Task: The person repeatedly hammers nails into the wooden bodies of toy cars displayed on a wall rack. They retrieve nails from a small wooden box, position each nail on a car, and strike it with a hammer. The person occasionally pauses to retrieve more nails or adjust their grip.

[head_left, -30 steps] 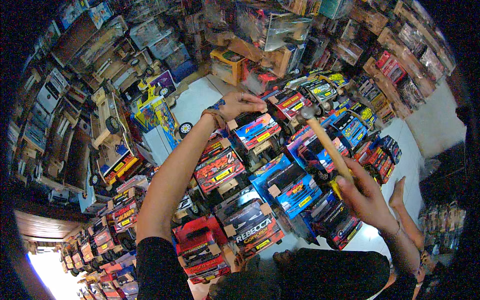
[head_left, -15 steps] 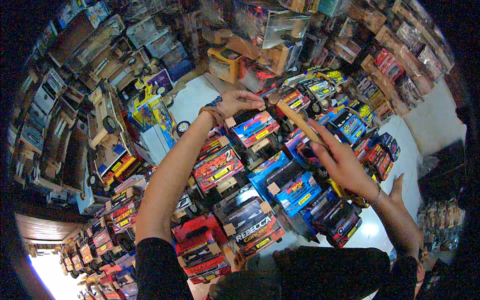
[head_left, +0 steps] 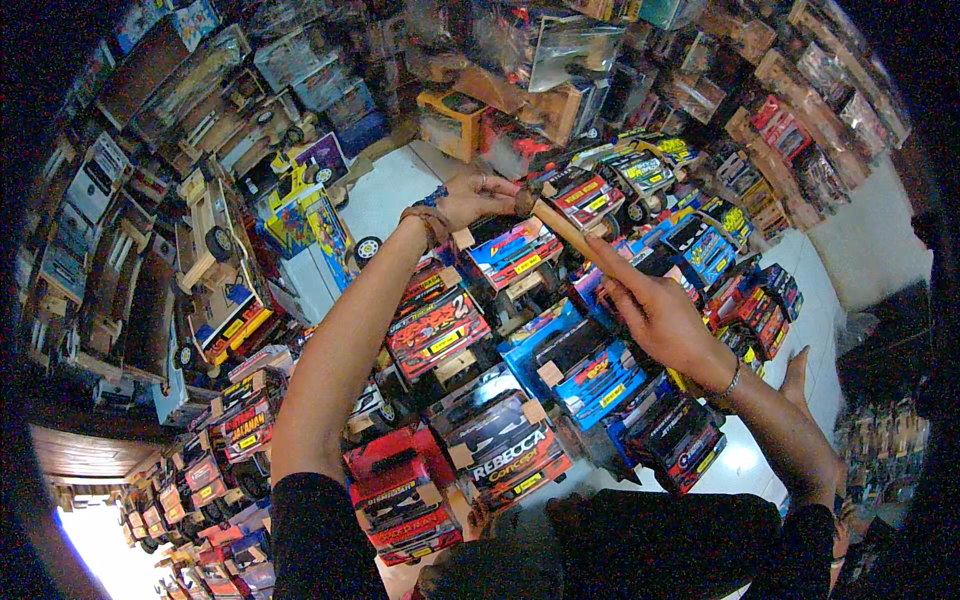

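Observation:
My right hand (head_left: 670, 325) is wrapped round the pale wooden handle of a hammer (head_left: 566, 230), index finger stretched along it. The dark hammer head (head_left: 525, 202) is right at the fingertips of my left hand (head_left: 470, 202). Those left fingers are pressed together over the back of a blue and red toy truck (head_left: 515, 255); what they pinch, if anything, is hidden. Just beyond the hammer is a red toy truck (head_left: 588, 198). Below my hands stand an orange toy truck (head_left: 440, 335) and a blue one (head_left: 597, 380).
More toy trucks crowd the floor, including a large white and black one (head_left: 505, 450) and a red one (head_left: 400, 500) close to me. Wooden toy truck bodies (head_left: 210, 240) are stacked at left. Plastic-wrapped toys (head_left: 575, 55) pile up along the far side. White floor tiles (head_left: 390, 195) show between them.
The hammer and my right hand have moved left and slightly down, bringing the head to my left fingertips. My left hand has shifted only slightly.

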### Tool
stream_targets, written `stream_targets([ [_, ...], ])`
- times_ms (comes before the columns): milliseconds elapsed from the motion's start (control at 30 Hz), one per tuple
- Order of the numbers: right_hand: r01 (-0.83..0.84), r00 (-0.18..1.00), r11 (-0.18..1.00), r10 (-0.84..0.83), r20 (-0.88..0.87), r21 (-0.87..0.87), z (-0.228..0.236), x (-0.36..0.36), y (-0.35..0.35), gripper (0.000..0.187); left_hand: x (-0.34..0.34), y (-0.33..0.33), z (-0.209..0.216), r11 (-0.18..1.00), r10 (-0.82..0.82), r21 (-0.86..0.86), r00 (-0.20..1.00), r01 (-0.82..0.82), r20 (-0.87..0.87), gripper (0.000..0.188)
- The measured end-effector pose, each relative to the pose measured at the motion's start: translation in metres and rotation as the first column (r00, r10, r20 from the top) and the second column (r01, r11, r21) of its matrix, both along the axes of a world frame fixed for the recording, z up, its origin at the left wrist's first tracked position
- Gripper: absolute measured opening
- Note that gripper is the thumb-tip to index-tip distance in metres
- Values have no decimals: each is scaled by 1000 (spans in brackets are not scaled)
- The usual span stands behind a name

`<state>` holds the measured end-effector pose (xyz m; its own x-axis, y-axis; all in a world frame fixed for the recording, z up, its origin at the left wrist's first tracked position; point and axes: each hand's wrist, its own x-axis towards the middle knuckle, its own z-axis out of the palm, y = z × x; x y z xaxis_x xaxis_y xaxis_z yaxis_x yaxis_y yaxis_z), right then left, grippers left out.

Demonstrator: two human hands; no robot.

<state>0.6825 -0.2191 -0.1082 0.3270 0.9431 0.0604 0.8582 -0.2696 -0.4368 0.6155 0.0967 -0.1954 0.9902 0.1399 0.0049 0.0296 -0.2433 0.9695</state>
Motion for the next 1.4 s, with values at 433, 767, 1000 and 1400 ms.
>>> stream_targets([
  [433, 101, 994, 994, -102, -35, -44, -9, -5, -6, 55, 7, 4, -7, 999, 43, -14, 999, -43, 1, 37],
  [767, 105, 994, 994, -104, -22, 32, -8, 0, -6, 54, 6, -2, 9, 997, 62, -45, 992, -68, -108, 40],
  [1000, 99, 995, 990, -99, -2, 98, -11, 6, -5, 53, 18, 3, 8, 999, 19, -41, 989, -25, -148, 45],
  [1400, 99, 994, 993, -96, -50, 65, -9, 14, -5, 51, 19, 2, 14, 998, -24, -54, 993, 17, -120, 40],
])
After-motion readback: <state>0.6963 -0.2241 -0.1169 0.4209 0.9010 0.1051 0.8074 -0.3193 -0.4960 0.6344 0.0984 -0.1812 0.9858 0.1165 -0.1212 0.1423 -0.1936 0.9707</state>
